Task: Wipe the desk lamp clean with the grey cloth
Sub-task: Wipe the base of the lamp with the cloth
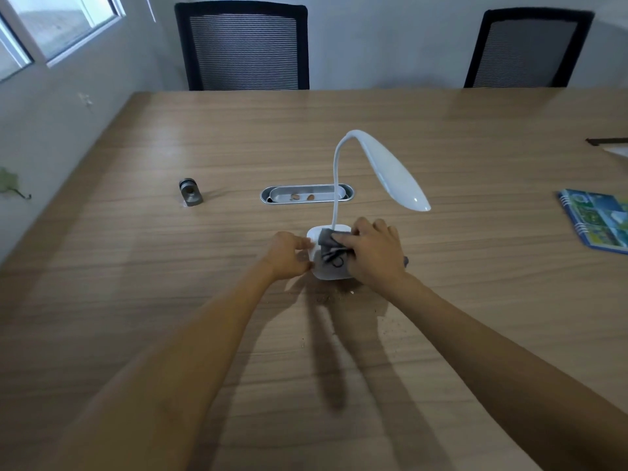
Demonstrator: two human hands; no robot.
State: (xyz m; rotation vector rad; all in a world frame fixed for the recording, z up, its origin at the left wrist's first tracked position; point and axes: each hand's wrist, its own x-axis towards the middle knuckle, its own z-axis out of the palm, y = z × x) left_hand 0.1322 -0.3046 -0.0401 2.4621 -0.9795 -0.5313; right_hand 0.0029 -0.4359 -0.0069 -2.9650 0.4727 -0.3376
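A white desk lamp [394,171] stands mid-table, its thin neck arching up from a square white base [326,271] and its long head drooping to the right. My right hand [373,254] presses the grey cloth [329,240] onto the top of the base, covering its right side. Part of the cloth pokes out behind my wrist. My left hand [289,254] holds the left edge of the base, fingers against its side.
A metal cable tray [306,194] is set into the wooden table [170,300] behind the lamp. A small grey metal object [190,192] stands at left, a spiral notebook [598,220] at right. Two black mesh chairs [243,45] face the far edge. Crumbs lie near the base.
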